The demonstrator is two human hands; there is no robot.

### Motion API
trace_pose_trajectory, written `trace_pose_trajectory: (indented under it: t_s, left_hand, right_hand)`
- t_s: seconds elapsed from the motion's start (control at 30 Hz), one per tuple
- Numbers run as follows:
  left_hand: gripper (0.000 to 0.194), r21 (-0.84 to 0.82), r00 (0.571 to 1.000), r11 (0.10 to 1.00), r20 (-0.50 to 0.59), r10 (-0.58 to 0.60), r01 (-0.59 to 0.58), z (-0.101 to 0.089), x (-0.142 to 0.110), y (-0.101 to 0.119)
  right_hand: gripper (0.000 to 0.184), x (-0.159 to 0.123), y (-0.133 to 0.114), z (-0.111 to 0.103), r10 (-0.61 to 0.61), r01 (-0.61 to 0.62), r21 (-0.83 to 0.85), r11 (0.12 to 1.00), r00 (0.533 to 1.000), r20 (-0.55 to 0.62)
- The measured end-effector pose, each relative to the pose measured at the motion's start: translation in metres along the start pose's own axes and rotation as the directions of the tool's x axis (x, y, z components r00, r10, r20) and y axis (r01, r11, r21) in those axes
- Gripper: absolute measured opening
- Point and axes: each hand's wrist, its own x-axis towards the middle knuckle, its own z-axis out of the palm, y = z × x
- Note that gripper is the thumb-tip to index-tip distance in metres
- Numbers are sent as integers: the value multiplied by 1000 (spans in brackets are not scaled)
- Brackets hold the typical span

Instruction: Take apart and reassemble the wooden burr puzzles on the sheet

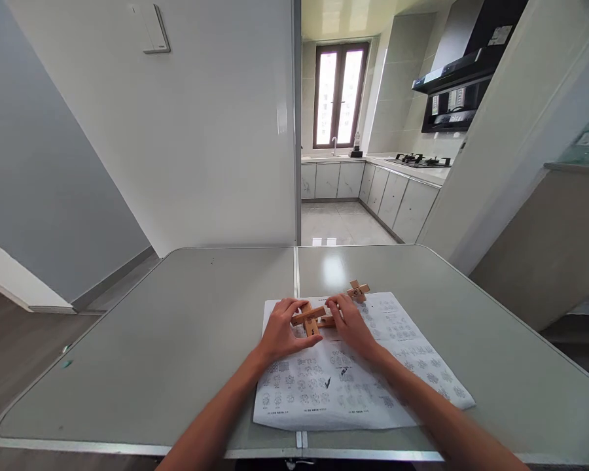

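My left hand (283, 332) is closed around crossed wooden puzzle blocks (310, 315), its thumb along the near side and its fingers behind. A dark mark shows on the block end that points toward me. My right hand (352, 325) has its fingers bent around the right end of a wooden block (326, 322) that lies low against the crossed ones. Its fingertips are partly hidden. Under both hands lies a white sheet (304, 399) printed with rows of small puzzle drawings. Just beyond my right hand, a second wooden cross-shaped puzzle (358, 290) stands at the sheet's far edge.
The grey-green folding table (127, 366) has a metal rim and a centre seam. Two small bits, one of them a green chip (67, 364), lie near its left edge. Past the table are a white wall (216, 144) and a kitchen with a stove (419, 160).
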Motion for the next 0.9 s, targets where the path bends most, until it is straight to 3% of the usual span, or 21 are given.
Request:
trace_pose_trajectory:
  t_s: [0.1,0.27,0.5,0.7,0.8,0.9]
  left_hand:
    - [65,1,1000,1000,3,-17,17,1,1,-1]
    - [67,-21,999,999,28,-26,26,1,0,0]
    - [98,-133,997,991,80,-14,24,2,-5,2]
    - [106,-186,998,983,64,3,9,4,-5,3]
    - [91,-207,999,978,-40,-35,25,7,-2,3]
    - [55,-263,953,950,-201,-227,171,9,1,3]
  right_hand:
    - [33,0,-8,-5,-18,15,148,989,1000,15]
    - [26,-4,-12,-2,-109,95,165,982,991,81]
    - [30,-3,-9,-1,-76,77,115,990,997,-18]
    - [30,-2,-11,0,-53,59,91,994,997,-63]
    - [27,-2,-11,0,-41,54,87,995,988,-146]
    - [23,-2,-10,-1,-82,93,35,995,968,-239]
